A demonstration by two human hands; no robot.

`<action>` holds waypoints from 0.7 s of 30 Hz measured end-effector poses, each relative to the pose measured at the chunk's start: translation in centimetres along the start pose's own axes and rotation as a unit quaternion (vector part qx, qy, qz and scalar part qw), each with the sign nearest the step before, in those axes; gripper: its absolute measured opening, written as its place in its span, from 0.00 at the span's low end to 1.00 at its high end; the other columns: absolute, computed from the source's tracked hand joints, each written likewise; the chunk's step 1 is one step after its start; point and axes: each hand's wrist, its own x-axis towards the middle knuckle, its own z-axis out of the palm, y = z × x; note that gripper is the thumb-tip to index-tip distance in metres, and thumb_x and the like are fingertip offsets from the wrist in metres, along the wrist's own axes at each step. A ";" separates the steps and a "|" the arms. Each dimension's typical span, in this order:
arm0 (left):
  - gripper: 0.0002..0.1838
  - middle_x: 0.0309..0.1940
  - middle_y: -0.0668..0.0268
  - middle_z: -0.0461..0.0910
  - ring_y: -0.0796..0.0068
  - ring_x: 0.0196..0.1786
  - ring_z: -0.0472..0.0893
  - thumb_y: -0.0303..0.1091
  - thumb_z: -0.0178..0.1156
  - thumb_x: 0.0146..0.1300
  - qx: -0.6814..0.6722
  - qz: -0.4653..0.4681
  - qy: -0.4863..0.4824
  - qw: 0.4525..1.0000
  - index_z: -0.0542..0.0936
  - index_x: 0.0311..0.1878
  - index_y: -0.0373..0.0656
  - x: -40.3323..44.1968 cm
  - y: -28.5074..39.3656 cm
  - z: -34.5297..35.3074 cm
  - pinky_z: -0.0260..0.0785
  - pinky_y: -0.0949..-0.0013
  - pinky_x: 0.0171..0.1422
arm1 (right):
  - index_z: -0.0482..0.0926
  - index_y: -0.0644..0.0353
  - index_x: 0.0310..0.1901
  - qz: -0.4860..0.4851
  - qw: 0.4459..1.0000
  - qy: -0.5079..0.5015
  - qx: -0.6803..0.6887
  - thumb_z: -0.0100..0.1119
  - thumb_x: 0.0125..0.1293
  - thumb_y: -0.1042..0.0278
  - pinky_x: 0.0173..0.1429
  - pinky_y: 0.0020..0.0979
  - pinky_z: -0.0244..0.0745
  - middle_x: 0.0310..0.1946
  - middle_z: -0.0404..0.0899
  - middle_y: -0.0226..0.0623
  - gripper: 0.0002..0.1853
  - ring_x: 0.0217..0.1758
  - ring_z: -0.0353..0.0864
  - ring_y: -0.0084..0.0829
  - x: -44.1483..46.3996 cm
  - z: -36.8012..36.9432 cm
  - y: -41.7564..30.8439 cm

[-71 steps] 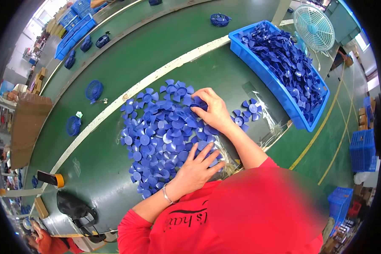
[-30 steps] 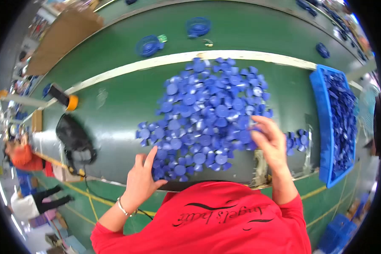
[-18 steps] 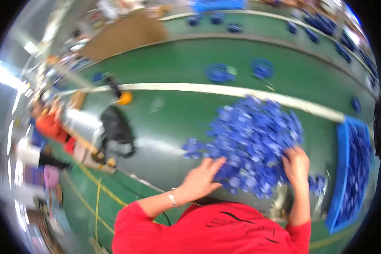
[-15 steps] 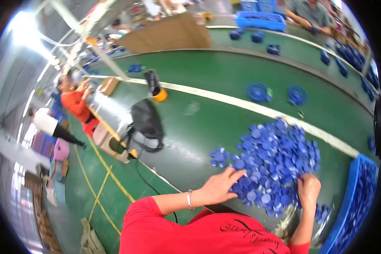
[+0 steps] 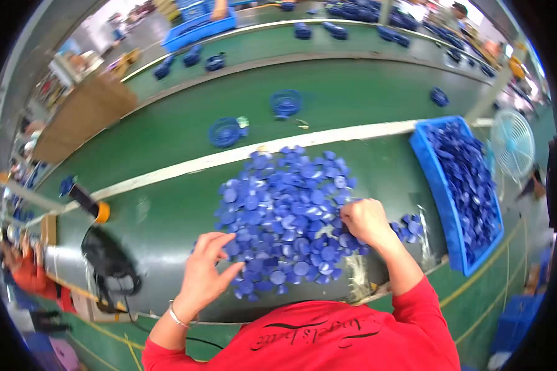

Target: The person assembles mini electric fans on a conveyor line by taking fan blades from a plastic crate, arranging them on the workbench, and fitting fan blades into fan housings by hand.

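Note:
A broad heap of small round blue plastic discs lies on the green work surface in front of me. My left hand is at the heap's left edge, thumb and fingers apart, fingertips at the outermost discs. On the opposite edge, my right hand has its fingers curled in against the discs. Whatever is between those fingers is hidden. A few discs sit apart from the heap, to the right of my right wrist. Crumpled clear plastic lies near the front edge, between the heap and my right forearm.
A blue crate full of blue parts stands at the right, a pale fan beyond it. Behind a white strip, blue round grilles lie on a green belt. A black bag and a person in orange are leftward.
My view has swung to the right, bringing the whole crate and the fan into sight. My left hand remains spread and my right hand curled, both at the heap's edges.

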 end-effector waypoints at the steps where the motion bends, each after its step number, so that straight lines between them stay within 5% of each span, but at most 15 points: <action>1: 0.29 0.51 0.60 0.74 0.72 0.38 0.80 0.24 0.71 0.46 -0.006 0.010 -0.002 1.000 0.77 0.55 0.43 0.9 0.6 0.0 0.75 0.72 0.43 | 0.85 0.54 0.32 0.025 0.996 -0.010 0.084 0.64 0.51 0.69 0.33 0.38 0.75 0.23 0.81 0.40 0.06 0.25 0.81 0.39 0.0 -1.2 0.4; 3: 0.27 0.48 0.60 0.76 0.73 0.37 0.80 0.22 0.70 0.46 -0.020 0.032 -0.014 0.999 0.78 0.53 0.41 2.7 0.9 -0.1 0.75 0.72 0.43 | 0.85 0.57 0.32 0.062 0.963 -0.026 0.261 0.66 0.50 0.71 0.31 0.34 0.73 0.20 0.81 0.37 0.06 0.22 0.80 0.32 -0.2 -3.5 1.0; 4: 0.26 0.47 0.61 0.76 0.74 0.37 0.80 0.22 0.70 0.46 -0.031 0.049 -0.022 0.998 0.78 0.53 0.41 4.0 0.7 -0.2 0.75 0.73 0.43 | 0.84 0.61 0.31 0.071 0.902 -0.034 0.424 0.68 0.53 0.72 0.27 0.27 0.67 0.17 0.78 0.31 0.05 0.20 0.74 0.21 -0.2 -3.3 1.8; 7: 0.23 0.40 0.63 0.79 0.78 0.36 0.79 0.21 0.68 0.48 -0.061 0.058 -0.046 0.995 0.79 0.51 0.38 8.7 0.3 0.1 0.74 0.74 0.42 | 0.84 0.63 0.32 0.108 0.760 -0.155 0.622 0.66 0.59 0.67 0.25 0.21 0.60 0.18 0.78 0.27 0.07 0.20 0.70 0.15 0.9 -3.5 3.5; 8: 0.22 0.39 0.64 0.80 0.79 0.36 0.79 0.22 0.67 0.50 -0.061 0.060 -0.049 0.995 0.79 0.51 0.38 10.7 0.2 0.4 0.74 0.75 0.42 | 0.84 0.63 0.34 0.149 0.783 -0.112 0.594 0.66 0.58 0.69 0.26 0.24 0.64 0.17 0.77 0.30 0.07 0.20 0.72 0.18 1.3 -3.0 4.0; 10: 0.19 0.35 0.64 0.81 0.76 0.34 0.80 0.26 0.67 0.52 -0.053 0.033 -0.046 0.997 0.80 0.50 0.38 14.7 0.2 1.2 0.74 0.72 0.42 | 0.83 0.63 0.35 0.169 0.930 0.100 0.310 0.66 0.54 0.71 0.29 0.30 0.70 0.20 0.79 0.36 0.08 0.22 0.78 0.27 2.1 -0.5 5.3; 13: 0.15 0.36 0.65 0.82 0.79 0.39 0.80 0.30 0.63 0.59 -0.004 0.059 -0.048 0.997 0.80 0.50 0.37 21.8 -0.2 3.1 0.73 0.74 0.46 | 0.82 0.62 0.34 0.041 0.951 0.199 0.231 0.65 0.51 0.72 0.35 0.36 0.75 0.25 0.80 0.40 0.08 0.27 0.81 0.37 3.1 0.0 4.3; 14: 0.15 0.36 0.64 0.83 0.77 0.40 0.81 0.31 0.62 0.60 0.010 0.068 -0.036 0.997 0.80 0.50 0.37 24.2 -0.3 3.9 0.73 0.73 0.47 | 0.82 0.60 0.37 0.018 0.966 0.160 0.200 0.64 0.50 0.73 0.38 0.39 0.76 0.31 0.79 0.41 0.11 0.32 0.81 0.43 3.1 -0.3 3.5; 21: 0.19 0.48 0.51 0.78 0.55 0.52 0.78 0.36 0.60 0.60 0.109 0.079 0.097 0.986 0.78 0.53 0.39 37.8 0.3 11.0 0.70 0.58 0.57 | 0.76 0.61 0.53 0.033 0.981 0.151 0.120 0.59 0.49 0.78 0.54 0.45 0.72 0.46 0.74 0.48 0.24 0.54 0.73 0.49 6.4 -1.4 2.3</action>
